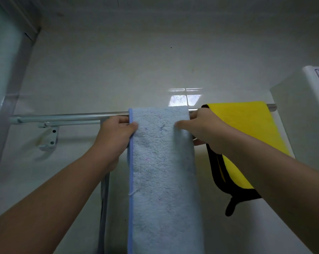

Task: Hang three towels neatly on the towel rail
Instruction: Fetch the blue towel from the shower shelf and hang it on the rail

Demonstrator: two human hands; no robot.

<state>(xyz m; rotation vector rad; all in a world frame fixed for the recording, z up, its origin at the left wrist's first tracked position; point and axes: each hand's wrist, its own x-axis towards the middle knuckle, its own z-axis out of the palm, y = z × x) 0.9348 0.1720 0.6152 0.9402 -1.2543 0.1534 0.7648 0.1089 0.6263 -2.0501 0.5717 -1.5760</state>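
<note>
Towel two, the blue towel (pixel 162 162), sits draped on the rail (pixel 68 116) while I pinch its edges with left hand (pixel 116 132) and right hand (pixel 202 129), yellow towel (pixel 246 125) at three o'clock; next I square it, probably, then fetch a third.

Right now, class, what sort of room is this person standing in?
Most likely a bathroom: a metal towel rail is fixed to a glossy tiled wall, with a light blue towel and a yellow towel draped over it.

1. Two forearms are showing bare, with no sleeves reaching into view.
2. Left hand (pixel 116 133) is wearing no ring, watch or glove.
3. Right hand (pixel 202 129) is likewise showing unadorned; its fingertips are appearing blurred.
</note>
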